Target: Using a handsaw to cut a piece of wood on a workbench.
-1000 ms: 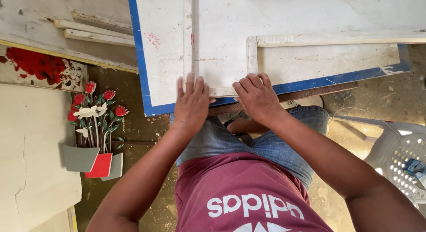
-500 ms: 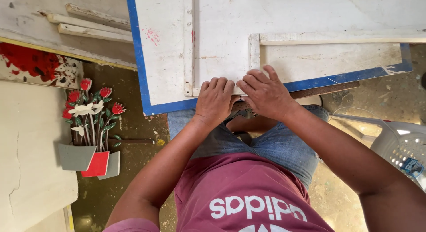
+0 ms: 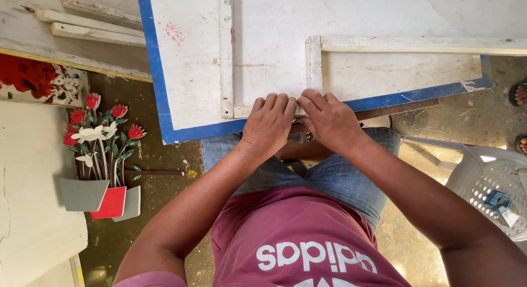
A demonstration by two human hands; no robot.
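Observation:
A white board with a blue border (image 3: 186, 73) lies across my lap. White wooden strips lie on it: a long upright strip (image 3: 225, 51), a short upright strip (image 3: 313, 59) and a horizontal strip (image 3: 417, 44). My left hand (image 3: 269, 125) and my right hand (image 3: 329, 119) lie side by side at the board's near edge. Their fingers press down on a short white strip (image 3: 241, 111) that runs between the two upright strips. Most of that strip is hidden under my fingers.
Loose white strips (image 3: 93, 32) lie on a pale panel at the upper left. A cut-out of red and white flowers in a grey and red pot (image 3: 99, 155) lies on the floor to the left. A white plastic basket (image 3: 488, 188) stands at the right.
My left hand has slid right along the board's near edge and now sits against my right hand. Both hands have moved slightly up onto the short strip.

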